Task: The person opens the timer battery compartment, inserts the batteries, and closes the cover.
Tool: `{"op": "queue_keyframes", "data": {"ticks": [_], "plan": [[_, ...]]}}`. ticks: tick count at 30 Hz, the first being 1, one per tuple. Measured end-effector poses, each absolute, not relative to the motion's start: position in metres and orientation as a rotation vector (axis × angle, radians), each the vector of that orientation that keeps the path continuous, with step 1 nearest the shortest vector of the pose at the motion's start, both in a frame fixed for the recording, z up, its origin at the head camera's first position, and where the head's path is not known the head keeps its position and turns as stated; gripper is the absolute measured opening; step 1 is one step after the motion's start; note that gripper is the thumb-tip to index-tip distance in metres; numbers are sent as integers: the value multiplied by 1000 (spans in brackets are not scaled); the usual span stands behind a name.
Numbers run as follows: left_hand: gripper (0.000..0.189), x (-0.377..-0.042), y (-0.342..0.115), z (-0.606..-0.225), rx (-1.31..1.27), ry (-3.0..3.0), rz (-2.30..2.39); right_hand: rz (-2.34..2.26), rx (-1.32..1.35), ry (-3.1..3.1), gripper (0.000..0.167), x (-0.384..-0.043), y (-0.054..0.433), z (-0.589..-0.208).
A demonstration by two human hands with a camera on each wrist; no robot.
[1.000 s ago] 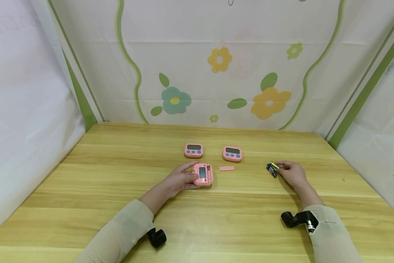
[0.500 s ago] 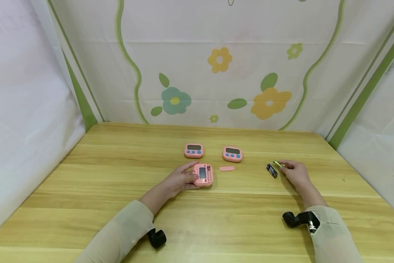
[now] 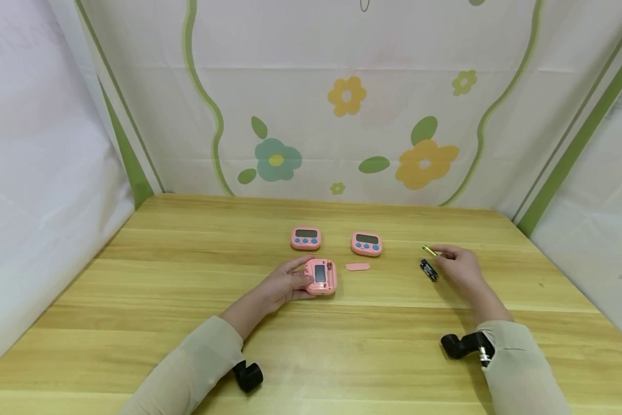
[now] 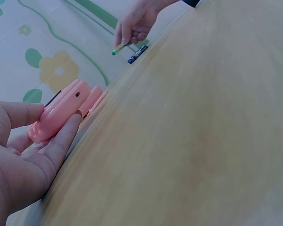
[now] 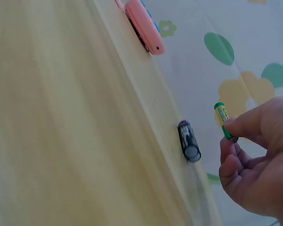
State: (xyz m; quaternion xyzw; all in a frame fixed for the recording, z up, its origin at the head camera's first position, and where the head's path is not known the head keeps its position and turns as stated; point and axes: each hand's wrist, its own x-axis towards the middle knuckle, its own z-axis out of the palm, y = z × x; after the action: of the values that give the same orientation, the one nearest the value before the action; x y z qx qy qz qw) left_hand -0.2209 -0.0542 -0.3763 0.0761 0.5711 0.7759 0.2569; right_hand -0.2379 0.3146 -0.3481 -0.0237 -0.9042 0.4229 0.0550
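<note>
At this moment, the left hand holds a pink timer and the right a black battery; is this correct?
No: the battery in the right hand is green and yellow, not black, as the right wrist view shows. The left hand does hold a pink timer.

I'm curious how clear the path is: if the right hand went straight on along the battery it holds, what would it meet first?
Likely the flowered backdrop; from the right hand, the green battery's line seems to pass beyond the nearest pink timer, though depth is unclear.
</note>
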Motion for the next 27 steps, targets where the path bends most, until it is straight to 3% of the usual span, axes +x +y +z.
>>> {"op": "queue_keyframes", "data": {"ticks": [27], "plan": [[56, -218, -56, -371, 205, 1561, 2108, 1755, 263, -2546, 28, -247, 217, -336]]}}
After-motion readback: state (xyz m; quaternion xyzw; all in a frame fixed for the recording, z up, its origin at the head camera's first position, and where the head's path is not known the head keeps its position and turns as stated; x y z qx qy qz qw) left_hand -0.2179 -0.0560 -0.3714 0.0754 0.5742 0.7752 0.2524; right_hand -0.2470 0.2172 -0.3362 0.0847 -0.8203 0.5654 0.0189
